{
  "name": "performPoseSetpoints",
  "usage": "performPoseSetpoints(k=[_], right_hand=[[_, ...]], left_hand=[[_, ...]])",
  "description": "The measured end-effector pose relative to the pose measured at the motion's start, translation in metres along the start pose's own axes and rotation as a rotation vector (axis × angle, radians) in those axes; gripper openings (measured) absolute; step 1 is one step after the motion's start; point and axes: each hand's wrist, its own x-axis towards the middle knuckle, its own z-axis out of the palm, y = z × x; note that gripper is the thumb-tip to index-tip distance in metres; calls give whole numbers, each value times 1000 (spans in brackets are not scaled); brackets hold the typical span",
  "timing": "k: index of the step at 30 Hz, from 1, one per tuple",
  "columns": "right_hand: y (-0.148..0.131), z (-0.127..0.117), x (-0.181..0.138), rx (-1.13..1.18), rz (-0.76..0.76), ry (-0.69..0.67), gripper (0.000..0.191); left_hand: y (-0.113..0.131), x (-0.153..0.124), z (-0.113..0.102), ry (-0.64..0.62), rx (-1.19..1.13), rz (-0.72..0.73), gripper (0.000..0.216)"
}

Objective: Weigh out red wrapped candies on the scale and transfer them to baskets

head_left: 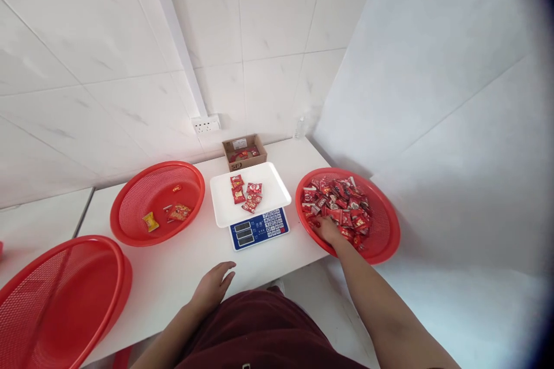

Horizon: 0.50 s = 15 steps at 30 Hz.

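Note:
My right hand (326,229) reaches into the right red basket (387,236), its fingers down among a heap of small red wrapped packets (340,202). The fingertips are partly hidden there, so whether they grip a packet is unclear. My left hand (213,285) hovers near the table's front edge, open and with nothing in it, thumb and fingers apart. Between the hands stands a digital scale (259,229) with a blue keypad panel. Several red packets (251,203) lie on its white tray (277,187).
Behind the scale sits a small cardboard box (244,166) with red packets inside. A second red basket (190,170) at left holds a yellow packet (150,221) and several red ones. Another red basket (116,277) is nearer on the left. A clear bottle (299,128) stands by the wall.

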Motion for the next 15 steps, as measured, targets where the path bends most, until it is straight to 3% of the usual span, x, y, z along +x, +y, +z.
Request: performPoseSetpoints(k=[5,10,15], right_hand=[[2,-2,3,-49,-37,-109,18],[9,-7,2,-39,-108,-193,21],[20,-5,2,159,-149,-253,20]], left_hand=[[18,2,9,-9,21,-21,35],[40,-1,22,-13,20,-65,35],[59,-7,37,-34,2,-112,34]])
